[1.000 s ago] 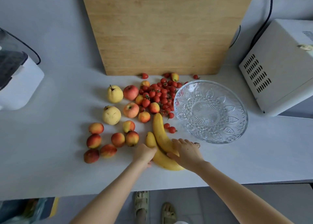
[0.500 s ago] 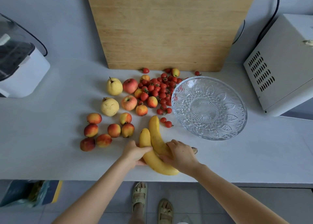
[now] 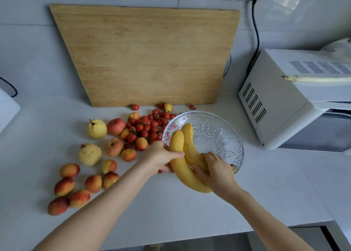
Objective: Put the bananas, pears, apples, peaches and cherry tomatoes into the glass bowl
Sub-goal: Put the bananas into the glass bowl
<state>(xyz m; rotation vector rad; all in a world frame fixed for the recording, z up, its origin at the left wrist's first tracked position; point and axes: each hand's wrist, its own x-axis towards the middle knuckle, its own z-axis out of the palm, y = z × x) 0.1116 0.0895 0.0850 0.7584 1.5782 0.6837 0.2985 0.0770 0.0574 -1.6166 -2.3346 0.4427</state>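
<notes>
Head view looks steeply down; counter point(image 3: 266, 184) close.

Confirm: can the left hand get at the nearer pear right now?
Probably not yet: the left hand grips the bananas along with the right hand, at the glass bowl. Once freed, likely yes: the pear sits uncovered, with nothing stacked on it.

A white desk point(image 3: 266, 184) carries a clear glass bowl point(image 3: 233, 136) just beyond the right hand point(image 3: 216, 170). Left of the left hand point(image 3: 161, 156) lie peaches point(image 3: 64, 186), two yellow pears point(image 3: 96, 128) and apples point(image 3: 116, 126). Cherry tomatoes point(image 3: 146, 126) heap just beyond it. A wooden board point(image 3: 148, 57) stands farther back, and a white microwave point(image 3: 281, 102) sits well right of both hands.
</notes>
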